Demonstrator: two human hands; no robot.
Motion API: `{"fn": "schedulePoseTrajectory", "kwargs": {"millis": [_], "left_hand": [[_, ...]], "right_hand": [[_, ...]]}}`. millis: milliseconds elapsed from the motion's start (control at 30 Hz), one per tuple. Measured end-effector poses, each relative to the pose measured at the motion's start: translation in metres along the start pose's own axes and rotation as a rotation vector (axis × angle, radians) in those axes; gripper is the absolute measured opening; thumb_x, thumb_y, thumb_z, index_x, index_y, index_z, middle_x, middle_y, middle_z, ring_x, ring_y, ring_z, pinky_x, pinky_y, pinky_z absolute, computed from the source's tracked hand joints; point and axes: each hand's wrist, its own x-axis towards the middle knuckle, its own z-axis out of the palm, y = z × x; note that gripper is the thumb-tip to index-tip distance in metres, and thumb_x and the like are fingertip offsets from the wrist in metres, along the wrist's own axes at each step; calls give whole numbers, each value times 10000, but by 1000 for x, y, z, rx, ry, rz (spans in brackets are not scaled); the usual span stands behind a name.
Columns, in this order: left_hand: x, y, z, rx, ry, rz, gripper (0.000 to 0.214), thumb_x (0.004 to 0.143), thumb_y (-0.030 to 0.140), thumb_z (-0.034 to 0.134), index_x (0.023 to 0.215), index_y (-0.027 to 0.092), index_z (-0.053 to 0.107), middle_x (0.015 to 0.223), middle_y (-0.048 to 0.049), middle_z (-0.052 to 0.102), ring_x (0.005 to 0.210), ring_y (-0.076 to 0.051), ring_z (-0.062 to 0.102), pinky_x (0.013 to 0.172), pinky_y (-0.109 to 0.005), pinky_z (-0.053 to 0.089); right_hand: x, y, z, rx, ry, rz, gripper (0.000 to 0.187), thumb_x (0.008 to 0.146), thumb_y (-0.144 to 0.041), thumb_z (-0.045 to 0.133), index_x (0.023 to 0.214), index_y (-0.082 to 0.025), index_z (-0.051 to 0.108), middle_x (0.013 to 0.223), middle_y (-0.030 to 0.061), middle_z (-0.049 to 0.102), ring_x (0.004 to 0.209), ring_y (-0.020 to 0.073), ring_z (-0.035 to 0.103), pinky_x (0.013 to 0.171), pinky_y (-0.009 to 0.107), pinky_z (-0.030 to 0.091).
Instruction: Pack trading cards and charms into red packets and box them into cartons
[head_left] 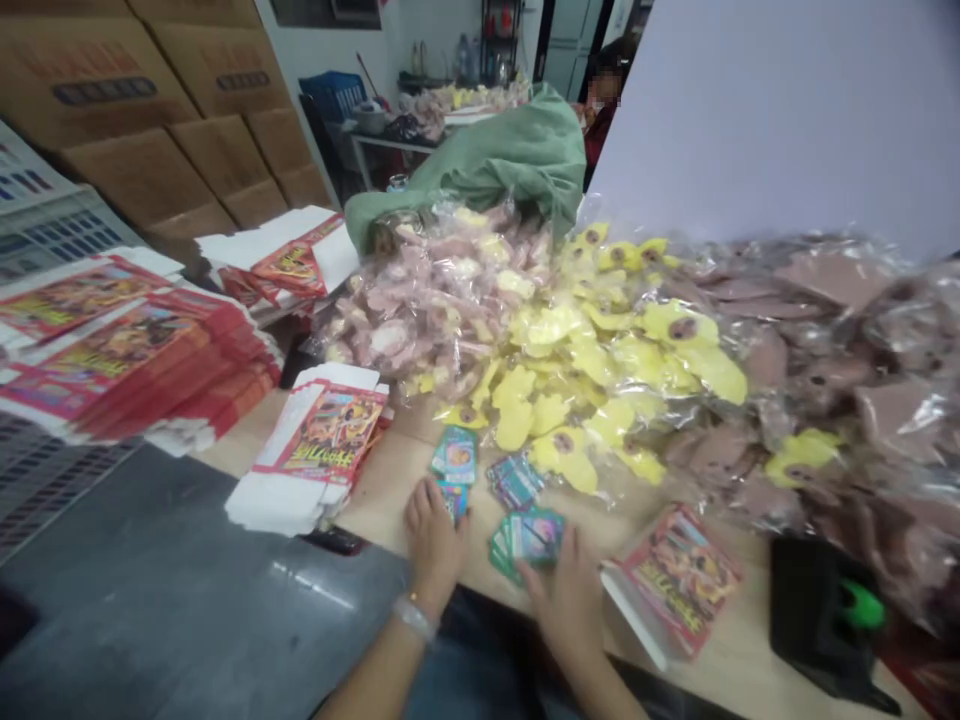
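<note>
The left hand (433, 535) lies over the near end of the left card pile (456, 455), its fingers covering part of a blue card there. How that grip stands, whether pinching a card or merely resting on it, I cannot tell, since the back of the hand hides the undersides of the fingers. A clear band (414, 617) circles the wrist.

The right hand (566, 595) is at the near right corner of the right card pile (534, 538), a fanned, green-edged group. Its thumb and forefinger stand apart around that corner; blur leaves it unclear whether they press on the cards, and the other fingers are hard to make out. A middle card pile (516, 480) lies on the bench (480, 545) just beyond, its print too smeared to read.

To the right of this hand is a red box (686, 580) with a white side, then a black object (814, 610) with a green round part, too blurred to identify. Bagged yellow shapes (555, 400) spread behind the cards, overlapping so that many outlines are lost under glare. Flat red-and-white cartons (330, 435) lie left of them. In the background, a white panel (765, 120) cuts off most of a person (596, 140). Both forearms run out of the lower edge.
</note>
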Motion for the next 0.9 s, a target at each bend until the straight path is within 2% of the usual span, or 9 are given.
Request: {"fn": "schedulePoseTrajectory", "kwargs": {"millis": [133,233,300,400,500,633,733,833,900], "left_hand": [[-13,-29,-11,11,51,106,567,789,226,495,1279,-4,326,1263,-250,413,1161,-351,386,952,-491,321],[-22,-27,-21,-8,82,211,602,788,260,517,1290,0,310,1327,-273,320,1209,-384,316,956,-539,296],[-24,-10,-24,-47,51,365,549,799,222,498,1293,51,332,1363,-232,293,1250,-348,277,989,-518,281],[-16,29,-20,-107,-82,674,415,793,98,455,1199,182,479,1285,-78,458,1202,-190,387,1015,-334,322],[6,64,-8,-109,-184,851,238,811,133,492,1021,189,589,1096,-27,586,1069,-150,499,956,-298,381],[21,85,6,-55,-210,862,196,852,268,514,971,126,577,1034,-62,587,987,-199,542,860,-419,434],[14,93,6,-26,-216,826,217,850,297,519,965,122,577,1017,-65,589,962,-198,551,831,-411,449],[16,95,-17,-26,-201,765,246,803,331,563,986,170,594,1078,-59,577,1017,-195,526,876,-354,427],[36,82,-49,-32,-140,671,321,783,375,563,1075,240,563,1206,-39,515,1116,-193,462,949,-315,374]], "right_hand": [[5,-13,18,17,107,-51,813,686,-561,565,1285,-35,402,1281,228,440,1169,375,381,975,519,260],[8,-12,19,36,84,-244,755,663,-517,616,1276,-112,441,1288,159,467,1173,340,390,986,482,280],[15,-5,13,26,73,-354,642,733,-490,558,1258,-131,467,1290,138,477,1173,313,404,975,453,317],[44,6,-6,-4,95,-425,415,887,-307,357,1245,-137,478,1307,119,467,1181,223,420,987,361,330],[91,12,-25,-65,68,-508,347,879,-164,387,1197,-206,517,1297,45,488,1206,156,399,1024,311,288],[152,14,-38,-176,53,-505,253,852,-243,512,1090,-173,559,1239,64,514,1163,220,442,994,476,309],[178,13,-42,-215,80,-458,288,851,-301,518,1100,-158,540,1203,82,519,1102,233,486,930,492,375],[182,14,-48,-195,63,-497,270,846,-292,527,1076,-154,553,1182,76,537,1099,227,491,933,490,373],[175,18,-55,-156,45,-541,231,851,-246,511,1052,-150,575,1164,83,564,1101,224,499,950,466,364]]}}
